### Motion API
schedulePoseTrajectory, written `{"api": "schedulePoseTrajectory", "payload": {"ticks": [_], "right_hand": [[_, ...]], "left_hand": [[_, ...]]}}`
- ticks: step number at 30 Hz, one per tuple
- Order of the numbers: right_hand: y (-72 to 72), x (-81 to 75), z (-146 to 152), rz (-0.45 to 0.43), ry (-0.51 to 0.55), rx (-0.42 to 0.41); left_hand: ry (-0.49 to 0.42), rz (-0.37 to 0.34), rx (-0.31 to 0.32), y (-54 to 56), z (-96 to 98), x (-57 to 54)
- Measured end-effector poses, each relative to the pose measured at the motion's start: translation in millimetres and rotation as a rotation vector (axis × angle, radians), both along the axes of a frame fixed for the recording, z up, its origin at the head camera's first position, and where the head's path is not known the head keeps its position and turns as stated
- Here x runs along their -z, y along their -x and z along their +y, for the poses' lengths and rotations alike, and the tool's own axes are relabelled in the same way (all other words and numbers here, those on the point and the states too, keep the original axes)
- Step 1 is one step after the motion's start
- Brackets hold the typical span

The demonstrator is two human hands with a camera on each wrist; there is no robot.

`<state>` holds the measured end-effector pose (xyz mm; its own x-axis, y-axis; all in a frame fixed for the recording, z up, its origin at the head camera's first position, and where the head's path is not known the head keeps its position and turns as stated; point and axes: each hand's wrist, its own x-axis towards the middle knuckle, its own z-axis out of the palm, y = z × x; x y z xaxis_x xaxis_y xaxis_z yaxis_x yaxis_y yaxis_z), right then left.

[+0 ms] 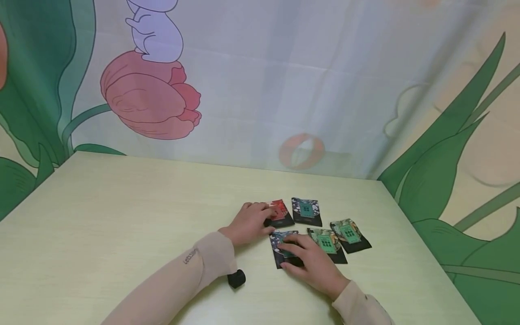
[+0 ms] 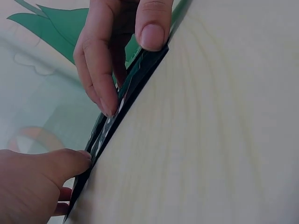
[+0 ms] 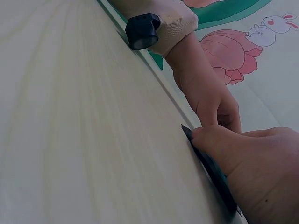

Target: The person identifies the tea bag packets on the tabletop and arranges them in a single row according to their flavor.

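Five flat, patterned packets with black lower ends lie on the table. My left hand rests its fingertips on the red packet, its thumb close to the top left corner of a dark blue packet. Spread over that dark blue packet is my right hand, fingers on its face and thumb at its lower edge. Beside it lies a green packet, partly covered by the right hand. In the left wrist view, the right thumb touches the black edge of a packet.
Another dark blue packet lies behind, and a second green packet lies at the right, slightly turned. A black wrist camera sits under the left sleeve. A printed curtain hangs behind the pale table.
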<state>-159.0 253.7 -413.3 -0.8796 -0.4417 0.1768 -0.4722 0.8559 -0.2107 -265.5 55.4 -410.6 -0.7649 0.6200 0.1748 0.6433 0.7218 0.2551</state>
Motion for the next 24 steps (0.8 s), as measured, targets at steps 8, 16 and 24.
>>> {"api": "schedulePoseTrajectory", "payload": {"ticks": [8,16,24], "right_hand": [[-0.1,1.2,1.4,0.013,0.015,-0.017],[0.4,1.8,2.6,0.015,0.026,-0.025],[1.1,1.5,3.1,0.012,0.029,-0.031]], "left_hand": [[-0.036,-0.042,0.03,0.3,-8.4,-1.8],[-0.033,-0.04,0.045,1.6,-14.5,0.3],[-0.049,-0.047,0.07,0.5,-22.7,-0.8]]}}
